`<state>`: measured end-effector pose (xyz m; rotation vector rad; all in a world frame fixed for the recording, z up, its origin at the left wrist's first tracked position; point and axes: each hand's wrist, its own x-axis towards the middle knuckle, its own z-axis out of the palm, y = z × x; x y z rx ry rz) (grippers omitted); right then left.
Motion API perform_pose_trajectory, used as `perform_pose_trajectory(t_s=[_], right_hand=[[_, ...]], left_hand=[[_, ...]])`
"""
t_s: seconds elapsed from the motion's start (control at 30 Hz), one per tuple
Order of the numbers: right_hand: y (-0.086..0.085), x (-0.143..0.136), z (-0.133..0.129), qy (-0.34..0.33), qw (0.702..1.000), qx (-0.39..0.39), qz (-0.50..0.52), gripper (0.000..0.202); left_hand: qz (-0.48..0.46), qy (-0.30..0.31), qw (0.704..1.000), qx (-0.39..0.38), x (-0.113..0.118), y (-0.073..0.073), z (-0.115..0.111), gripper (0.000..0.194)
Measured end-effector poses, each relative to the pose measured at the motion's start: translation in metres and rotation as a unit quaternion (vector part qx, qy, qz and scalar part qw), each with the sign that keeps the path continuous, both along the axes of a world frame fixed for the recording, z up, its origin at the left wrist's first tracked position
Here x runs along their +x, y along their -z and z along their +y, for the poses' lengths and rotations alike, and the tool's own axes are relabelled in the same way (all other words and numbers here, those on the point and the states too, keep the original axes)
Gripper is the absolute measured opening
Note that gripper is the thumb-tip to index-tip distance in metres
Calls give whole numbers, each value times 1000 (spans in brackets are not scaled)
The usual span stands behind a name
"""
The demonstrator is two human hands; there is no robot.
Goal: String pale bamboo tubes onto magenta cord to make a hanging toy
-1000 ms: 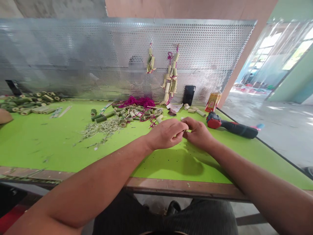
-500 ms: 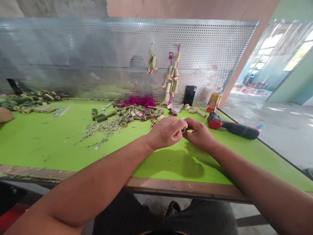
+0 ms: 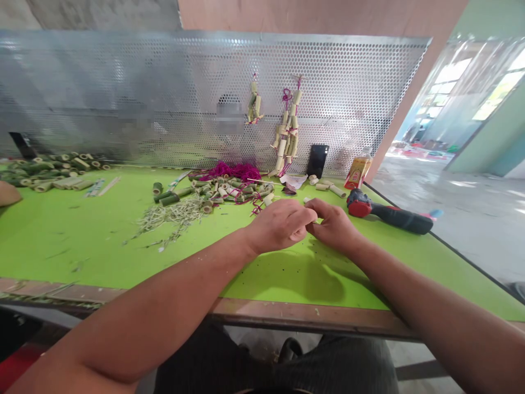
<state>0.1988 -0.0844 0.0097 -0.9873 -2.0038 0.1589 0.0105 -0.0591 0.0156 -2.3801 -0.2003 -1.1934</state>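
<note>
One pale pc [image 3: 315,221], btwn fingers [image 3: 304,216], mostly hidden

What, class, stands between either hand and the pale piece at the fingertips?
Nothing visible: the left hand and right hand meet at the pale piece, though their fingers hide most of it.
</note>
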Motion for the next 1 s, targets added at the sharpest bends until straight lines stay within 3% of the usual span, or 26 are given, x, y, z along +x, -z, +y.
perform_pose_trajectory(t_s=[0.33, 0.63, 1.0], right_hand=[[1, 0, 0, -7, 1000, 12, -1, 12], [2, 2, 2, -15, 1000, 15, 0, 10], [1, 4, 6, -45, 997, 66, -7, 14]], left_hand=[[8, -20, 1000, -11, 1, -1, -2, 19], [49, -47, 996, -66, 0, 0, -3, 20], [30, -18, 988, -151, -1, 0, -1, 23]])
